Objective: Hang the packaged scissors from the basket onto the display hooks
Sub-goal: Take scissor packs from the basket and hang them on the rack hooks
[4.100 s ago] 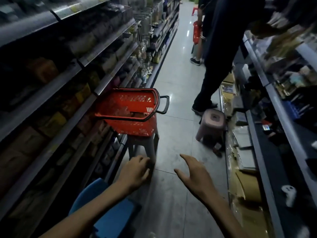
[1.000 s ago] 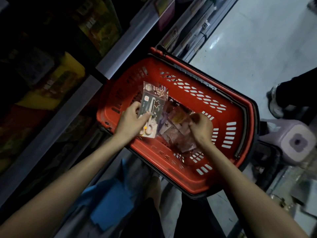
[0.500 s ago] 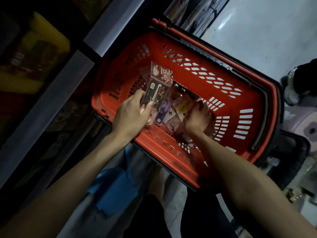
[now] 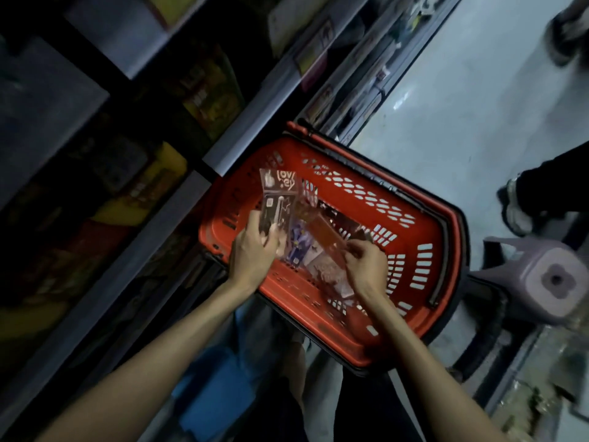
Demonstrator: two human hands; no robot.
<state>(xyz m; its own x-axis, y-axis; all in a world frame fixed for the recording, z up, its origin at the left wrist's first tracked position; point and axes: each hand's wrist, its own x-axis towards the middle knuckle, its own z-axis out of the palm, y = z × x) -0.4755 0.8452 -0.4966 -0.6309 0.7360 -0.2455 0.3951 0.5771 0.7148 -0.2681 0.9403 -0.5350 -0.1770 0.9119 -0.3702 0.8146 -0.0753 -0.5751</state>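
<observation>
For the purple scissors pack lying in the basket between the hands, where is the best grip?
Probably its near end, pinched from above on the person's side: the purple pack lies flat in the red basket, its far end seemingly under the reddish pack that the right hand pinches. The left hand grips a clear pack.

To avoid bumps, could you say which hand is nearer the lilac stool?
Right: the right hand is left of the lilac stool; the left hand is farther left.

The right hand (image 4: pixel 366 260), buried in the pile (image 4: pixel 325 269) half a second ago, now pinches a red pack (image 4: pixel 322 231) raised off it. Four seconds ago both hands were empty, short of the basket (image 4: pixel 424 272).
</observation>
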